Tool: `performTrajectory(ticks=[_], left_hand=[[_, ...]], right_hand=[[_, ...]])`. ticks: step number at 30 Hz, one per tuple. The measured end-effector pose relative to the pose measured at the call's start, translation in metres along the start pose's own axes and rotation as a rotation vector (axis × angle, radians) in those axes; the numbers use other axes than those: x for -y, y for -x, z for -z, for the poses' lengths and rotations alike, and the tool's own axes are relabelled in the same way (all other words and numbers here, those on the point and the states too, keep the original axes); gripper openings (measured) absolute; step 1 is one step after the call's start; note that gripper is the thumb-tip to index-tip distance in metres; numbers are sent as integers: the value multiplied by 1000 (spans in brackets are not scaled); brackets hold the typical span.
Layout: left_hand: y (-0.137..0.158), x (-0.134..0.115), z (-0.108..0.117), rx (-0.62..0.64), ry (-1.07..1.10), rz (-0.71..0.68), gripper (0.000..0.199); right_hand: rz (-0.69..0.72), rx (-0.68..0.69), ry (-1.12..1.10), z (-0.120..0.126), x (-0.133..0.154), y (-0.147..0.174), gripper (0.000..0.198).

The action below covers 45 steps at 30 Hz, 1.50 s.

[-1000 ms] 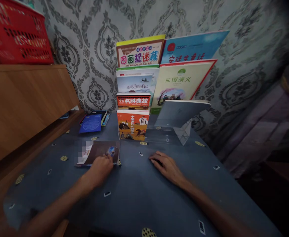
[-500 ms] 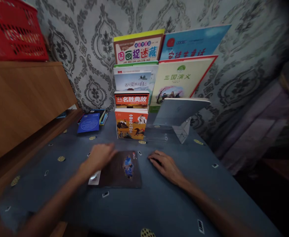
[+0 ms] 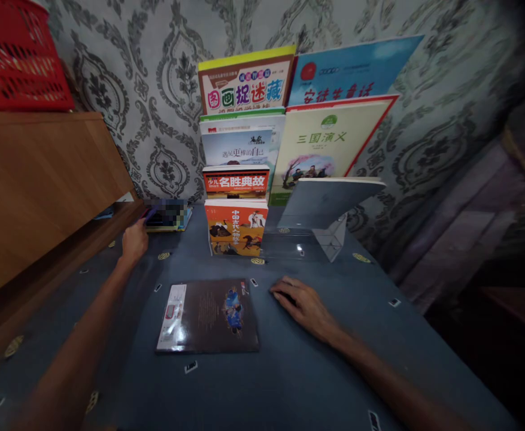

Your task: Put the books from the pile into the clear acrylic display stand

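Observation:
At the far left of the table, my left hand [image 3: 135,241] is closed on the edge of a thin blue-purple book [image 3: 154,209]. The book is tipped up nearly edge-on above a small stack of books [image 3: 182,222]; part of that spot is blurred out. My right hand [image 3: 302,304] rests on the table with fingers loosely bent and the thumb apart, holding nothing. Between my arms a dark brown book [image 3: 212,323] lies flat, with a blue figure on its cover and a pale label strip along its left side.
A clear stand [image 3: 329,239] holds several upright books, among them an orange one [image 3: 235,227], a cream one [image 3: 313,143] and a leaning grey-blue one [image 3: 329,200]. A wooden cabinet [image 3: 51,179] with a red basket [image 3: 20,60] borders the blue tabletop [image 3: 316,383] on the left.
My left hand has left the dark book and reached away to the left-hand stack. The blue book there has been taken hold of and tipped up. My right hand stays put.

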<state>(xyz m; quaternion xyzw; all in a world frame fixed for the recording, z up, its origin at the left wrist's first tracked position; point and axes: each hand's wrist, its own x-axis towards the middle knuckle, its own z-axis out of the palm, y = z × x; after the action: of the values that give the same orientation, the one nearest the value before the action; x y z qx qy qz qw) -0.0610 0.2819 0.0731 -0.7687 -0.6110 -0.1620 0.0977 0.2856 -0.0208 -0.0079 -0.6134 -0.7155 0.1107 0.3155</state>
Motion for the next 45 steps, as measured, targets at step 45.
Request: performTrajectory(ticks=[45], left_hand=[[185,-75,-5,268,285,-858,45]], right_hand=[[12,205,276,-67,88,-18,81]])
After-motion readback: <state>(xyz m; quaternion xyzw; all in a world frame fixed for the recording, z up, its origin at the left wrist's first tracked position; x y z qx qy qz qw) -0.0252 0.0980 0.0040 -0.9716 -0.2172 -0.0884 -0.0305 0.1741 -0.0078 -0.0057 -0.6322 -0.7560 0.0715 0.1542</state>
